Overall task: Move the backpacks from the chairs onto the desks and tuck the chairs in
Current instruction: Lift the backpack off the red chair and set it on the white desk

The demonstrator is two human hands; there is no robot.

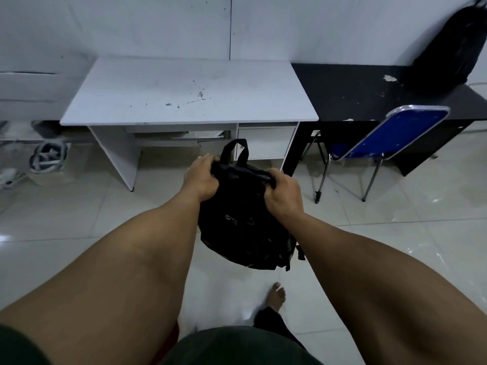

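A black backpack (pixel 242 222) hangs in the air above the tiled floor, in front of the white desk (pixel 184 96). My left hand (pixel 201 177) grips its top left corner and my right hand (pixel 283 192) grips its top right corner. Its carry loop sticks up between my hands. A second black backpack (pixel 448 48) leans against the wall on the black desk (pixel 355 93) at the right. A blue folding chair (pixel 390 138) with a chrome frame stands partly under the black desk, its seat below the desktop.
The white desk has a drawer unit (pixel 266 142) on its right side and stains on top. A pale bag (pixel 48 160) and other clutter sit on the floor at the left. My bare foot (pixel 276 296) is on the glossy tiles below the backpack.
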